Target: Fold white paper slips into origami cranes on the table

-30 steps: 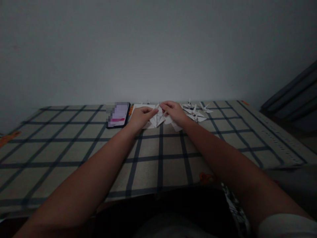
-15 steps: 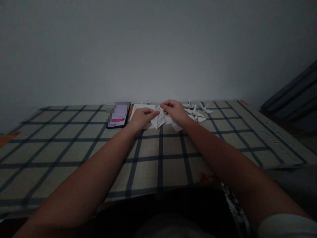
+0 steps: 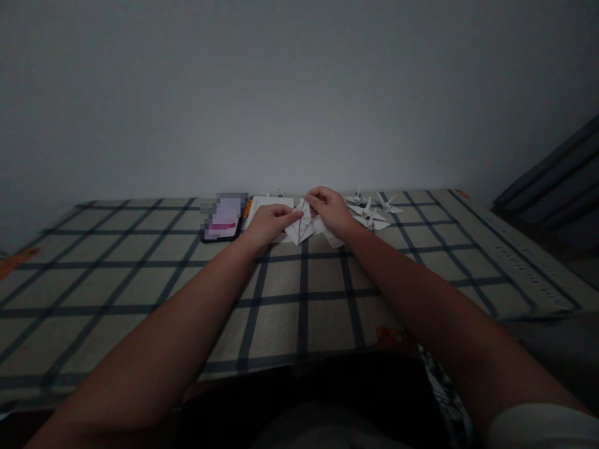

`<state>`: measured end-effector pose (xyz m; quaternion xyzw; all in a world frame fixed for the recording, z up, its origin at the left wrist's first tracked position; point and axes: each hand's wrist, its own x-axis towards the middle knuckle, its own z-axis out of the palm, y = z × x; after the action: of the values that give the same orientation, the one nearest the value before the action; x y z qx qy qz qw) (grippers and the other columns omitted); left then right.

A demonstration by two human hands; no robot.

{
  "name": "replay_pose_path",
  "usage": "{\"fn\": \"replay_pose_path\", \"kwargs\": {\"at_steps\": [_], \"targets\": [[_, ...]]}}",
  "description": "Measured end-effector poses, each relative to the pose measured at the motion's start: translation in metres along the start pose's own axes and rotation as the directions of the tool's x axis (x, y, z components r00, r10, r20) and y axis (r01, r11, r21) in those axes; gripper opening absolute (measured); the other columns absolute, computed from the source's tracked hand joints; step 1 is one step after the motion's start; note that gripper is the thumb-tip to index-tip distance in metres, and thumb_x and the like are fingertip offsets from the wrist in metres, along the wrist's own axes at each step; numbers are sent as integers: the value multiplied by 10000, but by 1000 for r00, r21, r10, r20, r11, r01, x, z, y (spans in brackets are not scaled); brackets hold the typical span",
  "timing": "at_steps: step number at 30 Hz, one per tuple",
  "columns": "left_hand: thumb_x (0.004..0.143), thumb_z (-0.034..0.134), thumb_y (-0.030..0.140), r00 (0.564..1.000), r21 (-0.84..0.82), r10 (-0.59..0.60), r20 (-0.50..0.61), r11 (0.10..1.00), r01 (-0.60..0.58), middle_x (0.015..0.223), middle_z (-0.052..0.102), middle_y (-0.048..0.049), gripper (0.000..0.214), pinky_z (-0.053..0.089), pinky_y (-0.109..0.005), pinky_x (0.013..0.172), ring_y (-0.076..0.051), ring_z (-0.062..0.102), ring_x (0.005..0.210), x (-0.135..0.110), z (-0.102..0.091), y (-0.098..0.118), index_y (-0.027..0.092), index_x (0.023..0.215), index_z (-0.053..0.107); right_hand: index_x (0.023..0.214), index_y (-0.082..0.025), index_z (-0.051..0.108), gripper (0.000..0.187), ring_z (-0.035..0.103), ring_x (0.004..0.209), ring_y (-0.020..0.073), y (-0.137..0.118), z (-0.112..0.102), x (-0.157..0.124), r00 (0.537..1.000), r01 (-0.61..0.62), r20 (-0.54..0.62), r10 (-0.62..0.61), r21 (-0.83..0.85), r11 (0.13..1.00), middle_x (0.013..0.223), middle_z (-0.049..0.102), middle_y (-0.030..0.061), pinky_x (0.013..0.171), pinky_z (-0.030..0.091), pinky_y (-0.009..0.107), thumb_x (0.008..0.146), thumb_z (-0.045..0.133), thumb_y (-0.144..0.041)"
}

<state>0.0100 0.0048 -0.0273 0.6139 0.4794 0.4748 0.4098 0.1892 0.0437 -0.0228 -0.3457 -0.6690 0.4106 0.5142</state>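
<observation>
A white piece of folded paper with pointed corners lies between my two hands on the checked cloth. My left hand is closed on its left side, thumb pressing down on top. With thumb and fingertips, my right hand pinches the paper's upper tip. Under and beside my hands are white paper sheets, partly covered by them. Several folded paper cranes sit just to the right of my right hand.
A phone with a lit, partly blurred screen lies left of my left hand. The checked tablecloth covers the table, which meets a plain wall at the back. Dark striped fabric shows at far right.
My right hand has shifted very slightly, still pinching the folded paper's tip. The folded paper has moved a touch to the right with my left thumb. Everything else stays put.
</observation>
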Motion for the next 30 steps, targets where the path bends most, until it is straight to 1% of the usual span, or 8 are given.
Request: {"fn": "replay_pose_path", "kwargs": {"at_steps": [4, 7, 10, 16, 20, 23, 25, 30], "targets": [[654, 813, 558, 1000, 10, 12, -23, 1000, -12, 745, 724, -70, 420, 432, -275, 602, -165, 597, 635, 1, -1, -1, 157, 772, 765, 846, -207, 617, 284, 525, 659, 124, -1, 2, -2, 997, -59, 47, 58, 10, 998, 751, 578, -4, 583, 447, 253, 866, 601, -489], [666, 802, 576, 999, 66, 32, -28, 997, -30, 723, 712, -62, 428, 417, -275, 601, -156, 578, 622, 1, -1, -1, 160, 756, 763, 787, -195, 623, 348, 495, 660, 125, -6, 1, -6, 994, -25, 102, 30, -46, 999, 745, 573, -1, 596, 424, 263, 824, 654, -539], [686, 784, 596, 999, 111, 32, -32, 993, -29, 710, 701, -56, 442, 398, -272, 588, -149, 562, 614, 0, -2, -1, 161, 763, 762, 687, -186, 588, 388, 439, 637, 117, -9, 0, -8, 995, 11, 102, 0, -107, 994, 661, 502, -22, 602, 375, 268, 800, 676, -547], [685, 781, 587, 999, 128, 29, -20, 991, -27, 693, 676, -45, 444, 378, -264, 567, -143, 542, 608, 0, -2, 0, 150, 759, 748, 686, -172, 596, 396, 423, 628, 109, -9, 0, -8, 996, -7, 92, 19, -121, 993, 641, 487, -31, 590, 333, 264, 810, 650, -544], [674, 785, 577, 1000, 74, -7, -13, 997, 8, 700, 679, -52, 440, 391, -265, 566, -148, 552, 606, 0, -1, 0, 146, 750, 736, 677, -166, 608, 377, 444, 623, 106, -9, 1, -8, 997, 11, 80, -6, -70, 997, 633, 496, -29, 590, 357, 256, 796, 676, -517], [665, 790, 564, 999, -16, -35, -4, 999, 35, 687, 676, -49, 434, 383, -259, 546, -140, 545, 576, 1, -1, 1, 143, 752, 725, 811, -163, 672, 343, 512, 661, 113, -6, 1, -6, 996, -33, 89, 29, 35, 999, 750, 609, 5, 616, 414, 255, 803, 658, -506], [654, 805, 544, 999, -57, -34, -3, 998, 34, 680, 671, -44, 425, 377, -251, 541, -129, 534, 567, 1, -1, 0, 139, 744, 718, 878, -169, 686, 318, 534, 667, 113, -4, 1, -5, 995, -66, 84, 59, 81, 995, 810, 646, 17, 624, 437, 257, 801, 652, -476], [655, 813, 526, 999, -64, -34, 30, 997, 36, 711, 691, -60, 417, 398, -253, 547, -140, 566, 589, 1, -1, 0, 133, 766, 729, 795, -177, 650, 211, 531, 654, 110, 1, 1, -2, 998, -39, 53, 34, 100, 994, 731, 604, -9, 615, 434, 249, 764, 681, -383]]}}
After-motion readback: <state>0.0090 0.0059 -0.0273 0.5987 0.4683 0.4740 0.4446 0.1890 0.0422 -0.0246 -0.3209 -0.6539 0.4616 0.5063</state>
